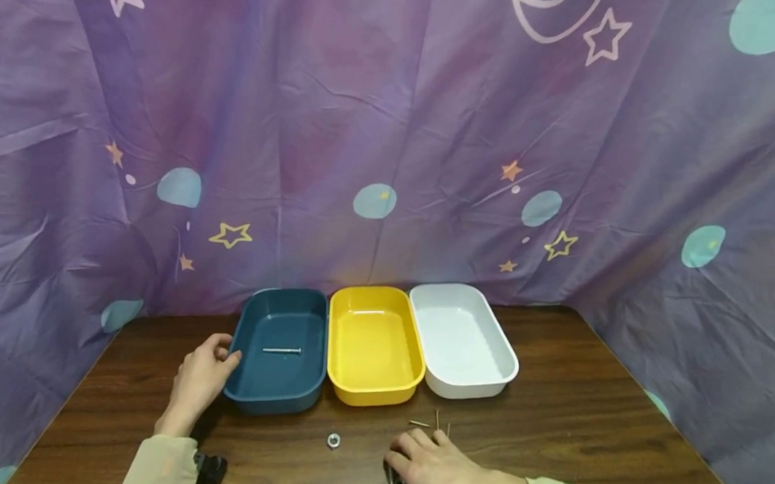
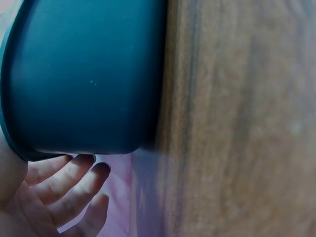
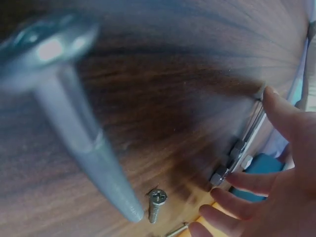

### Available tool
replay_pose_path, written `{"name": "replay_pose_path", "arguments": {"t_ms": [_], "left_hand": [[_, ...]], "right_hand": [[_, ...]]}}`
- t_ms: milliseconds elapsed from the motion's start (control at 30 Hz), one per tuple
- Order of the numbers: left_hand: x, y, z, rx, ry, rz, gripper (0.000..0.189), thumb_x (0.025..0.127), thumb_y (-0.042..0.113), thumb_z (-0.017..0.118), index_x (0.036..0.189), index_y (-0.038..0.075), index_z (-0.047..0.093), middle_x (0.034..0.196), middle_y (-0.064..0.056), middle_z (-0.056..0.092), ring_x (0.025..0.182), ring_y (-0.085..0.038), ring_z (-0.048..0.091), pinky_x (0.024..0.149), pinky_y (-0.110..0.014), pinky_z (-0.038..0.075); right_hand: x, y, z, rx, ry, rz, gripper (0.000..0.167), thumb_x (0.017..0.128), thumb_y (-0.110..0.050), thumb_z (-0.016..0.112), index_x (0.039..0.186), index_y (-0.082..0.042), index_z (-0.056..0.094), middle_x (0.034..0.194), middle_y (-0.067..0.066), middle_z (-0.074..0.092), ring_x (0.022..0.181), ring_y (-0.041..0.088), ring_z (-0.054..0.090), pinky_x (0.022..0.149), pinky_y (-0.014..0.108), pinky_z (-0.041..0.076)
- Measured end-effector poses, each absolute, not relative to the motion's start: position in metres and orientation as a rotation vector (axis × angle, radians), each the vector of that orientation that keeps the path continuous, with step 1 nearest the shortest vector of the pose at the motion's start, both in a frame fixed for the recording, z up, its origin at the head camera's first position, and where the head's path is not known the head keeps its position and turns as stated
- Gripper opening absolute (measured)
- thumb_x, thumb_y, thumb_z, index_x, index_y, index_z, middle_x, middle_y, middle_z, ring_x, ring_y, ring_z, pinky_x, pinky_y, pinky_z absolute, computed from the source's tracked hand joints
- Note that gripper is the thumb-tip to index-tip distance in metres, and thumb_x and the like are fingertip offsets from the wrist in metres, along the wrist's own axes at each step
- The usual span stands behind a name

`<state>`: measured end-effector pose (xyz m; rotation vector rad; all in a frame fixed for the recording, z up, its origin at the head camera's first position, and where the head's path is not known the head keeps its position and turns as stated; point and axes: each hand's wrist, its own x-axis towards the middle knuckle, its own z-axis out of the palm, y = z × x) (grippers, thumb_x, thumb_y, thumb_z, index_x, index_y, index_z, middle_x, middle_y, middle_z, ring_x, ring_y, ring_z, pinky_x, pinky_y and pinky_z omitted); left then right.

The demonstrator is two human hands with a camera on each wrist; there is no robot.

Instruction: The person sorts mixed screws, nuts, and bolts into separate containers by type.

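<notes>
My left hand (image 1: 201,375) holds the left rim of a dark blue tray (image 1: 274,400). The thumb hooks over that rim, while the other fingers (image 2: 74,182) lie along the outer wall. A long silver bolt (image 1: 282,350) lies inside this tray. My right hand (image 1: 438,470) is low over the table at the front, palm down with fingers spread. In the right wrist view its thumb and index fingertips reach a long metal rod (image 3: 254,121) and dark nuts (image 3: 218,176) beside it. A large bolt (image 3: 94,143) and a small cross-head screw (image 3: 157,198) lie close by.
Right of the blue tray stand a yellow tray (image 1: 374,398) and a white tray (image 1: 468,389), side by side. A hex nut (image 1: 334,440) sits in front of them. Several thin screws (image 1: 419,423) lie beyond the right hand. A purple patterned cloth (image 1: 327,136) hangs behind the wooden table (image 1: 569,420).
</notes>
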<state>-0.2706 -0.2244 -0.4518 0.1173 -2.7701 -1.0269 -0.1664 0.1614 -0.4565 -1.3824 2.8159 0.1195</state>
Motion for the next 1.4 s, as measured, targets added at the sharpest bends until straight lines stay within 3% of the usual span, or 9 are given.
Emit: {"name": "replay_pose_path", "arguments": {"t_ms": [133, 367, 567, 700, 767, 1033, 1400], "left_hand": [[-0.271, -0.225, -0.452, 0.129, -2.771, -1.032, 0.043, 0.094, 0.027, 0.062, 0.129, 0.005, 0.055, 0.108, -0.016, 0.067, 0.096, -0.038, 0.062, 0.075, -0.055, 0.044], [-0.272, -0.224, -0.452, 0.128, -2.77, -1.029, 0.043, 0.093, 0.027, 0.063, 0.129, 0.004, 0.055, 0.106, -0.016, 0.067, 0.095, -0.039, 0.062, 0.074, -0.055, 0.044], [-0.271, -0.225, -0.451, 0.131, -2.76, -1.029, 0.042, 0.093, 0.025, 0.063, 0.128, 0.002, 0.055, 0.104, -0.016, 0.067, 0.093, -0.036, 0.063, 0.074, -0.054, 0.045], [-0.273, -0.224, -0.449, 0.115, -2.757, -1.036, 0.043, 0.094, 0.026, 0.062, 0.129, 0.002, 0.054, 0.105, -0.017, 0.067, 0.095, -0.037, 0.062, 0.075, -0.054, 0.044], [-0.273, -0.223, -0.449, 0.113, -2.754, -1.039, 0.043, 0.094, 0.026, 0.062, 0.129, 0.002, 0.054, 0.106, -0.017, 0.067, 0.095, -0.037, 0.062, 0.075, -0.054, 0.044], [-0.271, -0.222, -0.452, 0.129, -2.757, -1.056, 0.042, 0.093, 0.024, 0.062, 0.128, 0.003, 0.055, 0.106, -0.016, 0.067, 0.096, -0.037, 0.063, 0.076, -0.055, 0.044], [-0.271, -0.224, -0.452, 0.104, -2.747, -1.061, 0.042, 0.094, 0.024, 0.062, 0.129, 0.002, 0.055, 0.104, -0.016, 0.067, 0.093, -0.035, 0.063, 0.074, -0.053, 0.045]], "right_hand": [[-0.165, 0.159, -0.456, -1.272, 2.843, 0.107, 0.055, 0.07, -0.015, 0.082, 0.122, -0.016, 0.062, 0.119, -0.002, 0.053, 0.112, 0.017, 0.05, 0.081, 0.042, 0.047], [-0.166, 0.156, -0.457, -1.251, 2.848, 0.021, 0.049, 0.067, -0.015, 0.081, 0.112, -0.018, 0.061, 0.114, -0.003, 0.053, 0.109, 0.016, 0.05, 0.081, 0.04, 0.046], [-0.175, 0.153, -0.451, -1.248, 2.734, -0.086, 0.048, 0.075, -0.04, 0.08, 0.113, -0.018, 0.06, 0.114, -0.005, 0.052, 0.108, 0.013, 0.049, 0.084, 0.044, 0.047], [-0.179, 0.153, -0.446, -1.274, 2.726, -0.132, 0.063, 0.074, -0.067, 0.071, 0.112, -0.018, 0.06, 0.111, -0.006, 0.052, 0.107, 0.013, 0.05, 0.082, 0.048, 0.048], [-0.181, 0.151, -0.442, -1.308, 2.752, -0.147, 0.067, 0.072, -0.071, 0.069, 0.111, -0.017, 0.06, 0.109, -0.007, 0.051, 0.105, 0.013, 0.051, 0.08, 0.048, 0.048], [-0.181, 0.138, -0.432, -1.496, 2.84, -0.297, 0.071, 0.072, -0.05, 0.079, 0.124, -0.01, 0.054, 0.115, -0.005, 0.05, 0.104, 0.01, 0.049, 0.087, 0.031, 0.045], [-0.194, 0.103, -0.422, -1.664, 2.793, -0.444, 0.079, 0.074, -0.049, 0.08, 0.132, -0.007, 0.047, 0.123, 0.0, 0.051, 0.11, 0.009, 0.048, 0.096, 0.024, 0.041]]}}
